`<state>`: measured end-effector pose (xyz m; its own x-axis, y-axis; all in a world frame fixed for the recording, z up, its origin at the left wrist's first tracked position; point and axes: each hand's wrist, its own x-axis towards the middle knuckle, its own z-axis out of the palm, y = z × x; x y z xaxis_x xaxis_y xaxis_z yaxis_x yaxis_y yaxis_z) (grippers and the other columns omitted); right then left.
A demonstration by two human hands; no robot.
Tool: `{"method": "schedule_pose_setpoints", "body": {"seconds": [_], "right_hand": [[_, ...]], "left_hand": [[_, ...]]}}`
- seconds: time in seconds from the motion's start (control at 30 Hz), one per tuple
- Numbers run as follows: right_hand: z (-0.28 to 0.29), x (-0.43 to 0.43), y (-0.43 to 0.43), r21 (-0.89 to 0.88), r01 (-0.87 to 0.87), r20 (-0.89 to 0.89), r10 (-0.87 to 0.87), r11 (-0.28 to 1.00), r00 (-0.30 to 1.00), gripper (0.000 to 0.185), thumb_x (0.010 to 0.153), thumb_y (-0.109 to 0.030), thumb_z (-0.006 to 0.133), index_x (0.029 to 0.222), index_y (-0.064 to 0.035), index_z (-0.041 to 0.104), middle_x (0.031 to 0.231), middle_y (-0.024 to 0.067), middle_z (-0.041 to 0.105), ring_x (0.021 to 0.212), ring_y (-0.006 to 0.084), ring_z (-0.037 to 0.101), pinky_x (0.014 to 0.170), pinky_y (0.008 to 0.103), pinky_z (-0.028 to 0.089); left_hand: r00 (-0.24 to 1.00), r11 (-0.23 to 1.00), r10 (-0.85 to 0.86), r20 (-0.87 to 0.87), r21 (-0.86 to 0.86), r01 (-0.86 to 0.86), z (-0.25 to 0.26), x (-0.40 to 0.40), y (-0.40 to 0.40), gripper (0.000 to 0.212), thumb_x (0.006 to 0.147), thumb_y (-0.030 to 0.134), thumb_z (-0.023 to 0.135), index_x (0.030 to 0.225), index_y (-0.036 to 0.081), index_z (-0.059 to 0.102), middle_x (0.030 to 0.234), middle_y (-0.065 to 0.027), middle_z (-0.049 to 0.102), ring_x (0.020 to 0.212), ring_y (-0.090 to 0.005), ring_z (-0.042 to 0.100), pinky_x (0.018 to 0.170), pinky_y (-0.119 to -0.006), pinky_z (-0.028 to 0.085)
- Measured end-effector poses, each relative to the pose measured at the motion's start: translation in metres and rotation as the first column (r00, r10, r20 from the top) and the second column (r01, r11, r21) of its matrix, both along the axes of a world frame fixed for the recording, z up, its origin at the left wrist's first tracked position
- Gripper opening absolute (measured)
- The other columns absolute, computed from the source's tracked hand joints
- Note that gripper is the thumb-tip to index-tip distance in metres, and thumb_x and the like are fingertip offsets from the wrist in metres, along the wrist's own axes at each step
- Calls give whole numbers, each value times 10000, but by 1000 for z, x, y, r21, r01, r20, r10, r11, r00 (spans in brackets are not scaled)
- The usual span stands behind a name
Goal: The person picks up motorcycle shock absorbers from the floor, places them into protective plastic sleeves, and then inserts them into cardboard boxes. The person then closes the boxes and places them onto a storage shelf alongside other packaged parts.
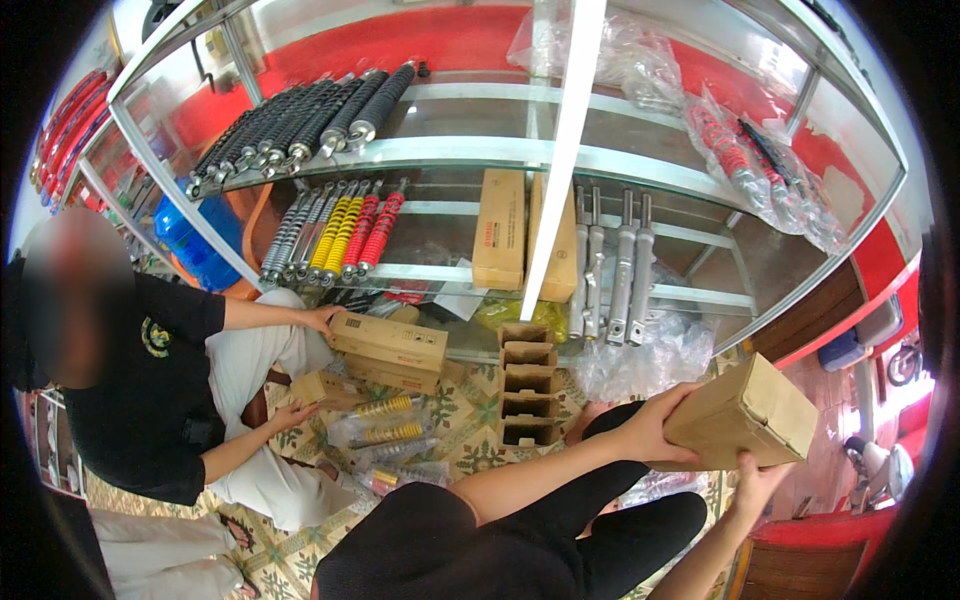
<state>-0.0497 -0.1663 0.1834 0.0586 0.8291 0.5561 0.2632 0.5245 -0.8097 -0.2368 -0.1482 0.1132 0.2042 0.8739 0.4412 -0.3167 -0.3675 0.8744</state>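
Above my right knee I hold a brown cardboard box (716,424), tilted, with a creased and torn edge at its near end. My left hand (660,429) grips its left side, fingers over the top and thumb beneath. My right hand (756,486) is under the near end, with the thumb up against it. Left of the box, a row of several open cardboard cartons (529,369) stands on the patterned tile floor (472,409). Their tops face up, and the insides look dark. Plastic-wrapped parts (660,486) lie on the floor below my held box, partly hidden by my legs.
A co-worker (142,382) sits at left, one hand on stacked cardboard boxes (390,349). Wrapped shock absorbers with yellow springs (386,433) lie between us. Ahead, a glass display case (450,154) holds shock absorbers (349,229), fork tubes (621,262) and upright boxes (499,229).
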Motion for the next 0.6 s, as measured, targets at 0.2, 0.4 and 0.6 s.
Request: {"method": "schedule_pose_setpoints", "body": {"seconds": [0.2, 0.4, 0.6], "right_hand": [[-69, 19, -12, -486, -139, -29, 143, 863, 989, 744, 628, -278, 829, 1189, 35, 454, 1086, 92, 542, 988, 186, 518, 879, 327, 411], [-116, 13, -26, -339, -162, -327, 46, 927, 944, 744, 638, -283, 823, 1200, 35, 452, 1109, 101, 538, 1004, 215, 530, 904, 346, 404], [-110, 36, -36, -408, -124, -284, 4, 905, 959, 566, 616, -84, 756, 1122, 31, 530, 1034, 110, 602, 937, 227, 586, 826, 345, 474]], "left_hand": [[991, 996, -83, -102, 7, 84, -12, -1, 5, 858, 596, 184, 846, 1286, 40, 357, 1205, -98, 510, 1137, -166, 466, 960, -329, 369], [981, 984, -177, -76, -24, 176, -12, -2, 1, 842, 603, 184, 842, 1284, 45, 367, 1171, -89, 527, 1119, -158, 479, 951, -322, 371], [938, 973, -195, -286, -175, 149, -11, 23, 1, 852, 612, 199, 849, 1297, 36, 370, 1237, -83, 486, 1168, -143, 440, 968, -321, 373]]}}
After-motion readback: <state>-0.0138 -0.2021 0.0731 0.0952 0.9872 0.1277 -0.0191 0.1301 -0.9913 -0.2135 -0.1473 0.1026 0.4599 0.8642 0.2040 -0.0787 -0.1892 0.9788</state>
